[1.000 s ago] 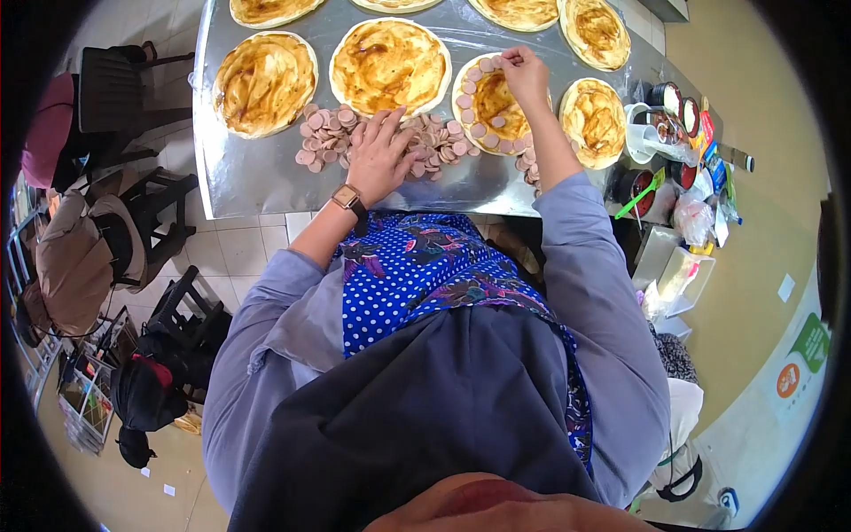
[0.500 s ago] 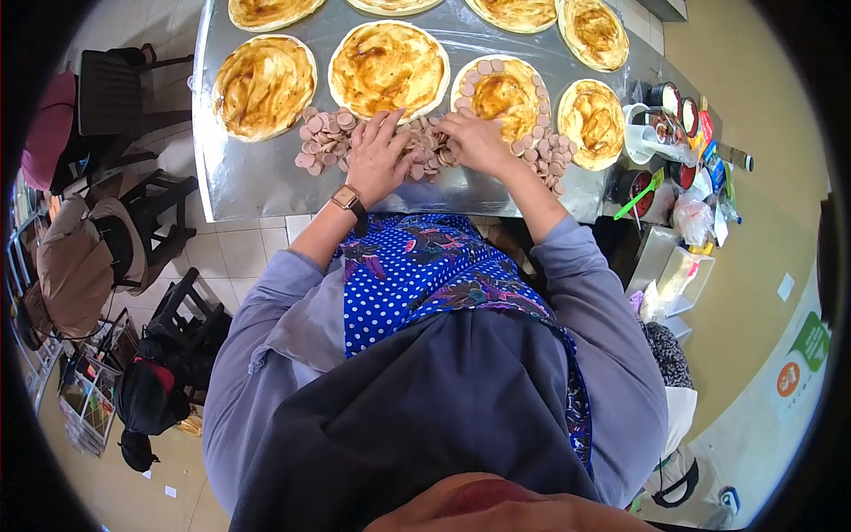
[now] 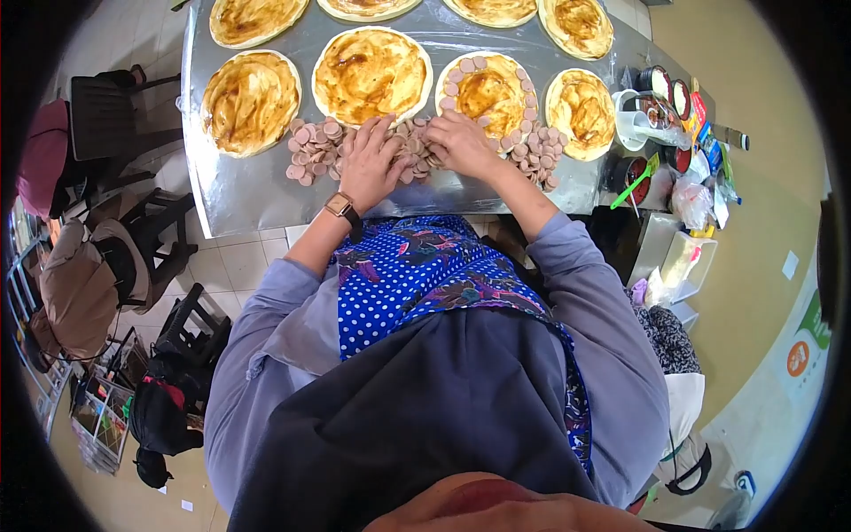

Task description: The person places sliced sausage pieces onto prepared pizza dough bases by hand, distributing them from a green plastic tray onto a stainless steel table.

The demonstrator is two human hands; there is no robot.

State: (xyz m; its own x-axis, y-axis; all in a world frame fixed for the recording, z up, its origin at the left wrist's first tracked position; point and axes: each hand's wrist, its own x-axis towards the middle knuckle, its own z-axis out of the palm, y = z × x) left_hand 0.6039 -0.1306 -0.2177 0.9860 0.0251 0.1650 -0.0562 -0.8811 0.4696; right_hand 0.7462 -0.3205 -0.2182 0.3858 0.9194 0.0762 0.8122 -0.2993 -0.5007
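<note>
Pink round sausage slices (image 3: 312, 152) lie in a loose heap along the near side of the steel table. My left hand (image 3: 370, 160) rests on the heap, fingers stretched out and slightly apart. Close by, my right hand (image 3: 465, 146) has its fingers bent together at the slices; its fingertips are partly hidden. Just beyond my right hand, a sauce-coated round pizza base (image 3: 486, 93) carries sausage slices along its left, top and right edge. Another coated base (image 3: 370, 75), without slices, lies beyond my left hand. More slices (image 3: 537, 158) sit right of my right wrist.
Several more sauce-coated bases (image 3: 251, 102) cover the steel table (image 3: 239, 191). At its right stand a clear plastic jug (image 3: 631, 120), tubs, packets and a green-handled utensil (image 3: 631, 191). Dark chairs (image 3: 106, 120) stand on the left, one with a brown jacket (image 3: 84, 284).
The view has shifted slightly, so the table and bases sit a little further left. Both hands stay at the sausage heap, with the right fingers drawn slightly closer together.
</note>
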